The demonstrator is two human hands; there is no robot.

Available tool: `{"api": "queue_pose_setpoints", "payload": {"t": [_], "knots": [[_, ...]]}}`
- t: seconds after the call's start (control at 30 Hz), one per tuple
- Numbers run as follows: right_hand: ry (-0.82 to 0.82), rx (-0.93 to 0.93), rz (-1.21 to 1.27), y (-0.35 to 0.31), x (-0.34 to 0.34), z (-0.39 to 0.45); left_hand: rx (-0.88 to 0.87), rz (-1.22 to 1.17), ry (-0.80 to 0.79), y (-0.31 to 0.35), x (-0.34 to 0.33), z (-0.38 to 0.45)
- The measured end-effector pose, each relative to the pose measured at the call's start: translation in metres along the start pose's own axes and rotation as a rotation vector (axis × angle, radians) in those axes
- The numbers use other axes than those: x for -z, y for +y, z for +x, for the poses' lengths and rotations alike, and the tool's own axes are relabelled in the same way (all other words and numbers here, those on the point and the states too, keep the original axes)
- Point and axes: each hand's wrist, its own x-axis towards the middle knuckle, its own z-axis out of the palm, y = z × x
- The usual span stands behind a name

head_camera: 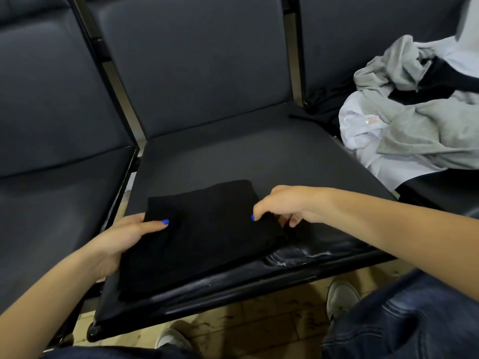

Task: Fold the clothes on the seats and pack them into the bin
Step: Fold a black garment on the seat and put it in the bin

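Row of three dark padded seats fills most of the frame. Middle seat [233, 151]: flat dark cushion, matte, with an upright backrest [194, 60] of the same grey-black vinyl in the upper centre. Left seat [51, 216] and its backrest occupy the left side; right seat [440, 187] shows only partly at the right edge. Black metal frame bars [108, 60] run between the backrests, pale wall or floor visible in the gaps. Front edge of the middle cushion [298, 257] is glossy, scuffed, with whitish cracks. Beige tiled floor [259, 320] at the bottom, marked with dark streaks. Lighting soft, even.
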Motion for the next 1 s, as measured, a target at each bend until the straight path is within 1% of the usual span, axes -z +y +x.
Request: {"api": "queue_pose_setpoints", "payload": {"t": [0.1, 0.17, 0.2, 0.27, 0.3, 0.4, 0.5, 0.57, 0.63, 0.7, 0.77, 0.8, 0.87, 0.93, 1.0], "knots": [[-0.004, -0.002, 0.292, 0.002, 0.009, 0.003, -0.205, -0.021, -0.072, -0.007, -0.004, 0.001], [-0.001, -0.023, 0.389, 0.006, 0.018, 0.004, -0.281, 0.062, -0.065, -0.010, -0.011, 0.002], [0.009, -0.033, 0.393, 0.008, 0.023, 0.004, -0.314, 0.182, -0.047, -0.011, -0.015, 0.003], [0.037, -0.065, 0.373, 0.015, 0.033, 0.003, -0.409, 0.497, -0.050, -0.013, -0.018, 0.009], [0.053, -0.085, 0.347, 0.019, 0.037, 0.004, -0.439, 0.584, -0.054, -0.014, -0.019, 0.011], [0.114, -0.114, 0.203, 0.027, 0.051, 0.006, -0.516, 0.676, -0.052, -0.007, -0.025, 0.009], [0.222, -0.105, 0.157, 0.034, 0.065, 0.012, -0.569, 0.841, -0.025, -0.001, -0.023, 0.012], [0.277, -0.103, 0.171, 0.037, 0.072, 0.015, -0.542, 0.861, 0.021, 0.000, -0.019, 0.015], [0.293, -0.103, 0.191, 0.042, 0.077, 0.017, -0.513, 0.811, 0.146, 0.000, -0.019, 0.020], [0.241, -0.116, 0.171, 0.044, 0.080, 0.017, -0.494, 0.743, 0.277, 0.002, -0.023, 0.029], [0.133, -0.140, 0.081, 0.043, 0.079, 0.015, -0.414, 0.705, 0.341, 0.006, -0.031, 0.043], [0.086, -0.150, 0.034, 0.042, 0.077, 0.013, -0.354, 0.721, 0.334, 0.008, -0.036, 0.050], [0.083, -0.157, -0.006, 0.039, 0.073, 0.012, -0.236, 0.834, 0.312, 0.014, -0.046, 0.060], [0.138, -0.152, 0.072, 0.039, 0.072, 0.013, -0.125, 0.983, 0.291, 0.021, -0.055, 0.061], [0.182, -0.134, 0.246, 0.040, 0.076, 0.010, -0.109, 0.982, 0.272, 0.025, -0.062, 0.060]]}}
